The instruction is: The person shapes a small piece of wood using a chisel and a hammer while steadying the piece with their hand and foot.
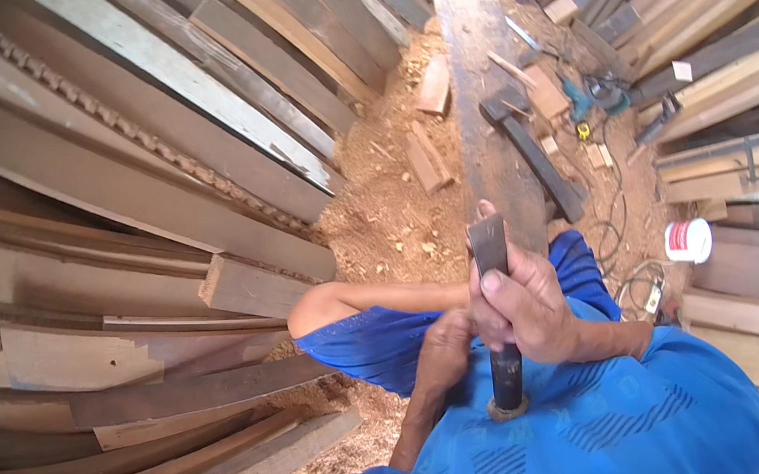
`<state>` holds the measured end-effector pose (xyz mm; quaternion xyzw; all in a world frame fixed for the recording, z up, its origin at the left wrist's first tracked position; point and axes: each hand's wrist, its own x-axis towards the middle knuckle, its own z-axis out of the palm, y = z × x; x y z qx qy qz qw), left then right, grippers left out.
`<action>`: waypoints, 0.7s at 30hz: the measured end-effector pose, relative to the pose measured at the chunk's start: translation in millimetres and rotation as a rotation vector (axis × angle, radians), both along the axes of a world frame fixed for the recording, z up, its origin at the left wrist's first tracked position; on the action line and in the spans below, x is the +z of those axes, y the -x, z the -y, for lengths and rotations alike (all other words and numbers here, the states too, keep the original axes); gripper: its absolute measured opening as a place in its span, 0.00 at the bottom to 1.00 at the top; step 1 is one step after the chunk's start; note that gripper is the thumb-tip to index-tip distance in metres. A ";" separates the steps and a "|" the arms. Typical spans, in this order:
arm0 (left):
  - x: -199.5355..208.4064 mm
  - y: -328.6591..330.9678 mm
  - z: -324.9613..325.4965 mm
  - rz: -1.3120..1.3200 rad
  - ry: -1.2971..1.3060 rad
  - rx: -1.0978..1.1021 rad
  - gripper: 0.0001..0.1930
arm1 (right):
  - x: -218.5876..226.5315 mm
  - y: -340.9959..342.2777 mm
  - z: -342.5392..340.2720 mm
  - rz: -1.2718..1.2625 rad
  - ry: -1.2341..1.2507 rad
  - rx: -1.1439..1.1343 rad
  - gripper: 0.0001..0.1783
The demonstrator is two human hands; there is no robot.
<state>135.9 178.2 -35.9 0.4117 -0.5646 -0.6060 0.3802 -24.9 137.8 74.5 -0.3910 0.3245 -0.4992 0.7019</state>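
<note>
Head view: right hand (pixel 526 305) is wrapped tight round the chisel (pixel 499 317), blade up, butt end toward the body. Left hand (pixel 443 353) is curled just beside it, low on the handle, probably steadying. A long plank (pixel 484 97) runs away past the blade, with sawdust (pixel 384 206) to the left.

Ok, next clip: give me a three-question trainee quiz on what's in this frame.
1. True or false: the chisel is gripped by both hands.
2. Which side of the long plank does the white bucket stand on? A) left B) right
3. What covers the floor beside the plank?

Key: 1. True: right hand and left hand both wrap it. 2. B. 3. Sawdust and wood chips.
</note>
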 end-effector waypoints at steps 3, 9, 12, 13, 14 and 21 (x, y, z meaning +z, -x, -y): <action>-1.1 -9.4 3.1 -0.494 -0.432 0.279 0.20 | -17.7 -3.0 10.1 0.048 -0.337 -0.068 0.08; 10.1 -3.7 70.3 -0.533 -0.225 0.382 0.20 | -25.7 -30.4 26.0 0.214 -0.364 0.101 0.06; 15.1 -9.1 73.7 -0.314 -0.195 0.315 0.21 | -30.4 -39.9 17.0 0.204 -0.422 0.175 0.07; 15.1 -11.4 74.0 -0.314 -0.199 0.310 0.21 | -31.4 -38.8 15.0 0.205 -0.424 0.169 0.07; 17.9 -13.3 73.1 -0.162 -0.129 0.282 0.22 | -32.3 -36.9 12.4 0.200 -0.424 0.183 0.07; 34.1 -8.2 59.4 -0.041 -0.022 0.160 0.22 | -23.9 -27.7 -0.1 0.166 -0.388 0.152 0.08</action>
